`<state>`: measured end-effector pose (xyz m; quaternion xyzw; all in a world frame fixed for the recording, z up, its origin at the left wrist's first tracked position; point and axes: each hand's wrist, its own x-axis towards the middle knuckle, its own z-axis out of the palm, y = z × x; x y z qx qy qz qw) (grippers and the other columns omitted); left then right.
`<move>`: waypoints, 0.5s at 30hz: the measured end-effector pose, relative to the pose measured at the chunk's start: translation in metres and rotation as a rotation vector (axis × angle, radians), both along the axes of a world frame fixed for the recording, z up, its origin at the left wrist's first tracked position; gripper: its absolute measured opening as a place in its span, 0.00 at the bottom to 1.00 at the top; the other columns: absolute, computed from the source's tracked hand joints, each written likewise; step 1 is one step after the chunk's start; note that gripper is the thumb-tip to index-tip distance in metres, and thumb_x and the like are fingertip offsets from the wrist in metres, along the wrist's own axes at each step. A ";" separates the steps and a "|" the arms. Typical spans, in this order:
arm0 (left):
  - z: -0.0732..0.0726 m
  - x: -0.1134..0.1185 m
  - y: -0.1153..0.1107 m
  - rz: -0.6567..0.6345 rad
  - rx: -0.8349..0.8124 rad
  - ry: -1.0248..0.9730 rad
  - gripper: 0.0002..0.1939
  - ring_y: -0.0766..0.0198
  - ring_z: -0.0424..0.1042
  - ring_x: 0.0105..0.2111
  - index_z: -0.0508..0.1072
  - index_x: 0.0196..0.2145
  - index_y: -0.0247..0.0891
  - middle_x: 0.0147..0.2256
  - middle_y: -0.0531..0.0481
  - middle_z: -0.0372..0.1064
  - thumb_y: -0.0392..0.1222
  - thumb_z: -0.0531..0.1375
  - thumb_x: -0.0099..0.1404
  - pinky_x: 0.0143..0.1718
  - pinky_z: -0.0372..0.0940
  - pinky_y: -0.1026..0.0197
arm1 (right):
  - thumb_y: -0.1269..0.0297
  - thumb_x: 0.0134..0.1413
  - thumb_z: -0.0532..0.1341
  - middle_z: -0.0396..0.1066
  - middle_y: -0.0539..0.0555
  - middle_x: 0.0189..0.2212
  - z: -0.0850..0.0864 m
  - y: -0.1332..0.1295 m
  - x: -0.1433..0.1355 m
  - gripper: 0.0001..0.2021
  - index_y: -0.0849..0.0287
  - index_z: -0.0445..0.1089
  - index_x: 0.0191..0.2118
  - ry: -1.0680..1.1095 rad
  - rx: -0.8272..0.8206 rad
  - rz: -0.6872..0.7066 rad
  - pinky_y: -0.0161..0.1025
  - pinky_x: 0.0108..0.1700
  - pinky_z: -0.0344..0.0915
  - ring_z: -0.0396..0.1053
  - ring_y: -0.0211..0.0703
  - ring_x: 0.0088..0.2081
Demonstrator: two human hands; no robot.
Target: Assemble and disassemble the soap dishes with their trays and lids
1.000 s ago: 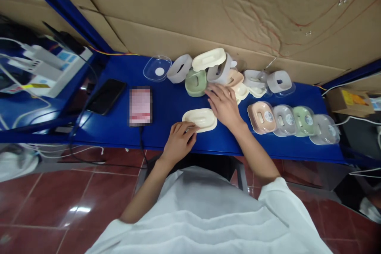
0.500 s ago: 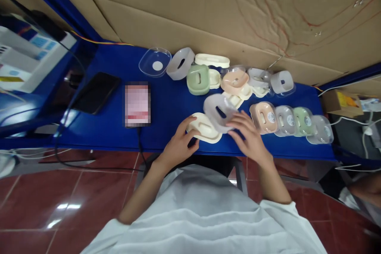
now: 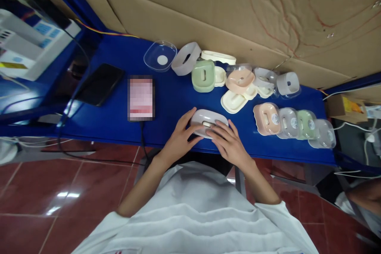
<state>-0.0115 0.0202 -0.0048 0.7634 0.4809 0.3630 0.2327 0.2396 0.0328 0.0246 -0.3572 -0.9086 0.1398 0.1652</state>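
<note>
Bench (image 3: 171, 99): blue top, clock face centred on it, 12 at the back edge.
9 o'clock: a pixelated device (image 3: 141, 97) with a cable, and a black phone (image 3: 102, 83) farther out.
10 to 11: a clear cover (image 3: 160, 53), then a grey frame (image 3: 186, 58).
12: a green dish (image 3: 204, 76).
2: a cream tray (image 3: 233, 102).
3 to 4: a row of four clear-covered boxes (image 3: 288, 123).
6: a grey shell (image 3: 212, 117), contact with the top hidden.

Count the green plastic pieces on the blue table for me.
2. One green piece lies in the back cluster, just left of a cream piece; another green piece is third from the left in the front row at right. More could be hidden.
</note>
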 end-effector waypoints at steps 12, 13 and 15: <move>0.002 0.006 -0.003 0.057 0.088 0.021 0.13 0.44 0.56 0.74 0.73 0.52 0.42 0.72 0.35 0.55 0.39 0.66 0.71 0.71 0.61 0.35 | 0.62 0.77 0.50 0.70 0.57 0.67 0.027 0.061 -0.007 0.20 0.50 0.71 0.65 0.054 0.126 -0.182 0.59 0.71 0.60 0.64 0.53 0.70; 0.003 0.007 -0.004 0.060 0.094 0.021 0.12 0.44 0.56 0.74 0.73 0.51 0.41 0.72 0.34 0.55 0.39 0.67 0.71 0.71 0.61 0.35 | 0.62 0.77 0.49 0.69 0.57 0.68 0.032 0.079 -0.012 0.20 0.50 0.71 0.65 0.046 0.155 -0.208 0.59 0.71 0.60 0.64 0.53 0.70; 0.005 0.007 -0.005 0.054 0.091 0.025 0.11 0.43 0.55 0.74 0.73 0.49 0.41 0.71 0.34 0.55 0.38 0.67 0.70 0.71 0.61 0.35 | 0.60 0.77 0.49 0.66 0.59 0.70 0.038 0.117 -0.022 0.20 0.52 0.70 0.65 0.002 0.211 -0.278 0.63 0.72 0.56 0.60 0.56 0.72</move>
